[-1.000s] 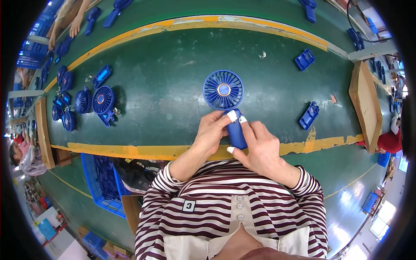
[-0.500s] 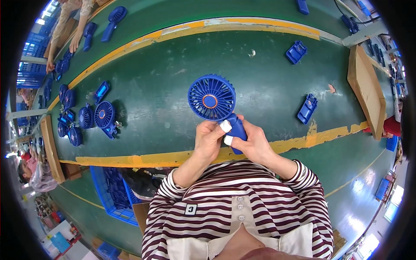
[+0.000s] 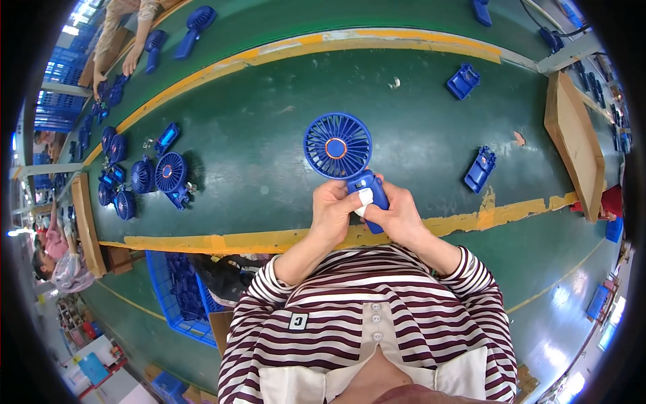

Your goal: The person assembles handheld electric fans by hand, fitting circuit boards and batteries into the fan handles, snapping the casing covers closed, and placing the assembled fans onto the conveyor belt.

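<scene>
A blue handheld fan (image 3: 337, 146) with a round slatted head is held between my hands over the near edge of the green bench. My left hand (image 3: 333, 207) grips its handle from the left, thumb with a white covering lying across the front. From the right, my right hand (image 3: 397, 210) wraps the same handle, its white-covered thumb partly hidden beside the left thumb. Both hands are closed on it. Two blue handle shells lie apart to the right, one farther back (image 3: 463, 82) and one nearer (image 3: 480, 169).
Several blue fan parts (image 3: 142, 176) cluster on the bench's left. Cardboard strips stand at the left (image 3: 87, 225) and right (image 3: 574, 141) ends. A blue crate (image 3: 156, 286) sits below the near edge. Another person's hands (image 3: 134, 60) reach among fans (image 3: 196, 23) beyond the yellow tape.
The fan has shifted slightly right in view with both hands around it. My left thumb has slid lower along the handle, closer to the right thumb.
</scene>
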The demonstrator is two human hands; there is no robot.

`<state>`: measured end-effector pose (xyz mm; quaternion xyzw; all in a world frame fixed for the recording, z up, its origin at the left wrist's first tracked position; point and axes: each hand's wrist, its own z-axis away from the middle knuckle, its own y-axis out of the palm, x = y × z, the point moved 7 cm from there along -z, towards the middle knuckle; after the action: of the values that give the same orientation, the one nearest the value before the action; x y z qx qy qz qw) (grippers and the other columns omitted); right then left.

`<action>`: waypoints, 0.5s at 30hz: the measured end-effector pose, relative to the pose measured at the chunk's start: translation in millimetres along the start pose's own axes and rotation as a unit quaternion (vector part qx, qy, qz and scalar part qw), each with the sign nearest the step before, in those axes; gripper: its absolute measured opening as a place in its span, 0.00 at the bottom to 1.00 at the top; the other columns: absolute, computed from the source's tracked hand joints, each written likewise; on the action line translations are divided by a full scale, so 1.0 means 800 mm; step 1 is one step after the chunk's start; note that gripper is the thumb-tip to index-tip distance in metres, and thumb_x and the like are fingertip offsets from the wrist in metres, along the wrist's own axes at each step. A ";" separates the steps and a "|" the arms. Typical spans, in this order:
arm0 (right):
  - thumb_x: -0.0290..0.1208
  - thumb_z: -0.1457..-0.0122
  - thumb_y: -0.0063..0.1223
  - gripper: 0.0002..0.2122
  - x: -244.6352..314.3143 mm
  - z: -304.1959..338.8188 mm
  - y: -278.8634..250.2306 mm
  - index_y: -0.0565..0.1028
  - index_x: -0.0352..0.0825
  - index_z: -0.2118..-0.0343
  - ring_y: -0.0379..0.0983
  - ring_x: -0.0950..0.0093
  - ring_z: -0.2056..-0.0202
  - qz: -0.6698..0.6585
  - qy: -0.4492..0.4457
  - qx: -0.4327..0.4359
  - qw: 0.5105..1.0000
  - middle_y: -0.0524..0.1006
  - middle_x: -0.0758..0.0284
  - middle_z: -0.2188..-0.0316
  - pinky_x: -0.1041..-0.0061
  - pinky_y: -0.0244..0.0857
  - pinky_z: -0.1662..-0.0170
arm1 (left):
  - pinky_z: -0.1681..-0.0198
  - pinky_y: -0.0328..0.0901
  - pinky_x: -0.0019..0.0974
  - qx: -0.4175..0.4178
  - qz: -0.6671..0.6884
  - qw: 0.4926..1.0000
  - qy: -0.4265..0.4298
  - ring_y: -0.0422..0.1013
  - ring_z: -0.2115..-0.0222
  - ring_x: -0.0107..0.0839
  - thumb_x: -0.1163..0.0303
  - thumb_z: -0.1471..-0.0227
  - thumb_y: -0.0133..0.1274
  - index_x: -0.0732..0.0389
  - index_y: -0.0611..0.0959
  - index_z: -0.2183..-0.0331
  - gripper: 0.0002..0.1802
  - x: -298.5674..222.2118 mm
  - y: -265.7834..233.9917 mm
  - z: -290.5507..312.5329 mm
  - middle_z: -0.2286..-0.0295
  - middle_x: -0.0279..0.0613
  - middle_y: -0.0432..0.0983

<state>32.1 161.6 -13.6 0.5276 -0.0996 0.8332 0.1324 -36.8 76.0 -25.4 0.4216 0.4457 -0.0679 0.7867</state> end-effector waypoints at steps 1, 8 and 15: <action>0.23 0.53 0.50 0.10 0.002 -0.003 0.002 0.69 0.26 0.67 0.70 0.79 0.79 -0.028 0.029 0.014 0.999 0.73 0.65 0.78 0.81 0.66 0.75 | 0.73 0.70 0.29 -0.010 0.002 1.000 -0.002 0.73 0.71 0.29 0.78 0.55 0.50 0.70 0.74 0.60 0.16 -0.001 0.002 -0.003 0.65 0.47 0.75; 0.30 0.56 0.58 0.12 0.021 -0.042 -0.015 0.73 0.27 0.70 0.68 0.81 0.80 0.048 -0.060 -0.019 0.997 0.73 0.67 0.81 0.79 0.64 0.76 | 0.55 0.64 0.33 0.032 -0.004 0.998 -0.057 0.69 0.59 0.30 0.75 0.51 0.49 0.64 0.68 0.51 0.23 -0.002 -0.008 -0.029 0.57 0.42 0.71; 0.34 0.55 0.56 0.14 0.171 -0.182 -0.068 0.72 0.33 0.66 0.71 0.58 0.74 0.460 -0.311 -0.216 0.803 0.73 0.55 0.77 0.65 0.64 0.69 | 0.53 0.62 0.33 -0.013 -0.199 0.978 0.061 0.65 0.54 0.31 0.75 0.52 0.51 0.65 0.66 0.49 0.27 -0.084 -0.090 -0.002 0.55 0.44 0.70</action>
<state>-130.1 273.3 50.2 0.6084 -0.5440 0.5445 -0.1933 -112.6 13.5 -18.3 0.3176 0.5691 -0.1917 0.7338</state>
